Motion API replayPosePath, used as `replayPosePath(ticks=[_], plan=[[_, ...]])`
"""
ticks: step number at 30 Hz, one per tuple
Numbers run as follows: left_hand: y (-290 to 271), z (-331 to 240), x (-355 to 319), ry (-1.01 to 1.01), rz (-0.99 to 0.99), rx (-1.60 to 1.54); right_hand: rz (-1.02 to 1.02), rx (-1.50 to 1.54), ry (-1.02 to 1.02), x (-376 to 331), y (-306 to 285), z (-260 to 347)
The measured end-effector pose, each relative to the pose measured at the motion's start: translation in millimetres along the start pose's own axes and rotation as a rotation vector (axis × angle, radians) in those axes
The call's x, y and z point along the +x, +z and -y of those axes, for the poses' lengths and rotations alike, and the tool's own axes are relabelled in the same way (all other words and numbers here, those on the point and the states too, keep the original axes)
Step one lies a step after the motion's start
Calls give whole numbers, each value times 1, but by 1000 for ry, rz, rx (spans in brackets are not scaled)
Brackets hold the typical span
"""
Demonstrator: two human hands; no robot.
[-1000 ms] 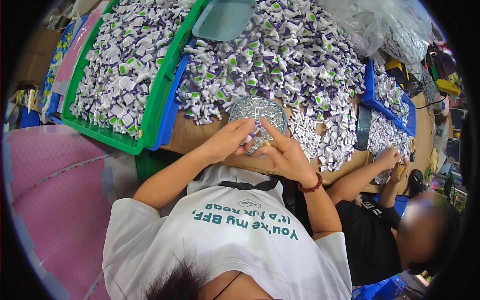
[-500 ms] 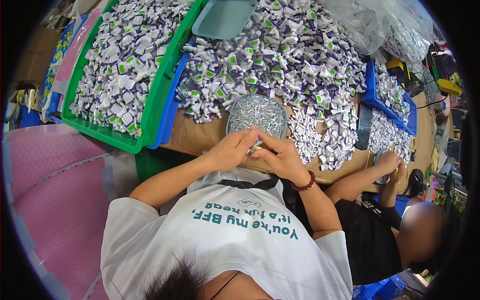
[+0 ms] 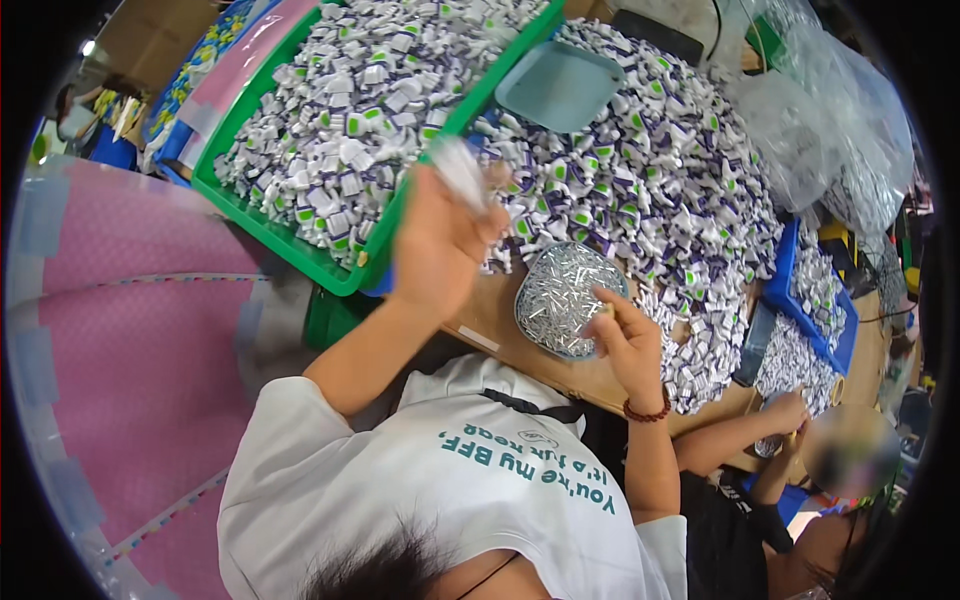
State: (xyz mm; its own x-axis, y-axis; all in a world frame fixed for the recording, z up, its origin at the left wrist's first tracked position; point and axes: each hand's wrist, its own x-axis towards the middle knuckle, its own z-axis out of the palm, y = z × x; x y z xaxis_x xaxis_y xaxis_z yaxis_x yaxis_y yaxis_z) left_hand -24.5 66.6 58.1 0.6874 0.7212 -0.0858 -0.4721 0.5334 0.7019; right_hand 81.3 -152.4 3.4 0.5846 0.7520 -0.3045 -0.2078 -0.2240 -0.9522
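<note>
My left hand (image 3: 436, 242) is raised by the green tray's near right edge, its fingers closed on a white plastic figure part (image 3: 460, 172). Motion smears both the fingertips and the part. Over the right side of a bowl (image 3: 522, 322) of small silver metal pins (image 3: 565, 292), my right hand (image 3: 630, 345) has its thumb and index finger slightly apart. Something yellowish shows at the thumb tip, and no held thing can be made out. Beyond the bowl lies a large heap of white, purple and green figure parts (image 3: 640, 170).
A green tray (image 3: 345, 280) heaped with similar parts stands at the left. A pale blue-grey tray (image 3: 560, 88) lies on the heap. Small white parts (image 3: 695, 375) lie right of the bowl. A co-worker's hands (image 3: 790, 412) work at the right, near a blue bin (image 3: 850, 335).
My hands were together in front of the bowl and have parted. The left has gone up and left with the white part; the right has moved to the bowl's right side. The view has shifted.
</note>
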Motion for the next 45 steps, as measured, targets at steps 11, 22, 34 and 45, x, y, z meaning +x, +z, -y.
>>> replayPosePath(ticks=[11,22,34,45], plan=[[-28,24,17,-240,156,550,-99,-903,-329,4,-6,-32],[-65,67,35,246,284,1295,-136,-1111,-387,15,2,-56],[-39,85,41,589,570,1806,-309,-613,-233,-3,-5,-49],[-63,79,38,660,490,1742,-218,-10,19,-4,-6,-37]])
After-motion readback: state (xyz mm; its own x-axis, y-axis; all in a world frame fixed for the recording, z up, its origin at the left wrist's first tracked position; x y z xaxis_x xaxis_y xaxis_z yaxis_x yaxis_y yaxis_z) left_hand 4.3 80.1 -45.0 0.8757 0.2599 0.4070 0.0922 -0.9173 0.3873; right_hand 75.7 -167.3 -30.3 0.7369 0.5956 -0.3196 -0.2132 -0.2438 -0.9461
